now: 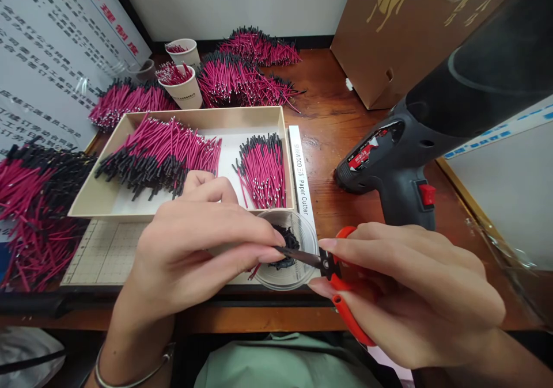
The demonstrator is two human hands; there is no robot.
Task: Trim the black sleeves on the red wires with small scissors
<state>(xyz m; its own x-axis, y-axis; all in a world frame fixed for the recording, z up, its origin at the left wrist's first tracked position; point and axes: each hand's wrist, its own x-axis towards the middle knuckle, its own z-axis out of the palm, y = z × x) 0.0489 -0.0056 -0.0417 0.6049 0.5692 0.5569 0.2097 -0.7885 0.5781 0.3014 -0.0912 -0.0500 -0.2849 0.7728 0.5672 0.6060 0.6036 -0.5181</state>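
Note:
My left hand (pixel 203 232) is closed in a pinch over a clear round cup (pixel 309 235). A short red wire (pixel 254 271) sticks out below its fingers; most of it is hidden by them. Orange-handled scissors (pixel 330 264) are in my right hand (pixel 415 284), fingers wrapped round the handles. Their dark blades point left and reach the pinched fingertips; whether they touch the wire I cannot tell. Inside the cup lie small black scraps (pixel 287 244). Just behind my left hand is a cream tray (pixel 194 117) with red wires (pixel 261 172) with black ends in two piles.
A paper cutter (pixel 108 253) lies under the tray and cup. Two paper cups (pixel 185 91) of wires and more wire heaps (pixel 250 80) stand behind, with another heap (pixel 30 209) at left. A black heat gun (pixel 401 140) and brown box (pixel 367 42) are at right.

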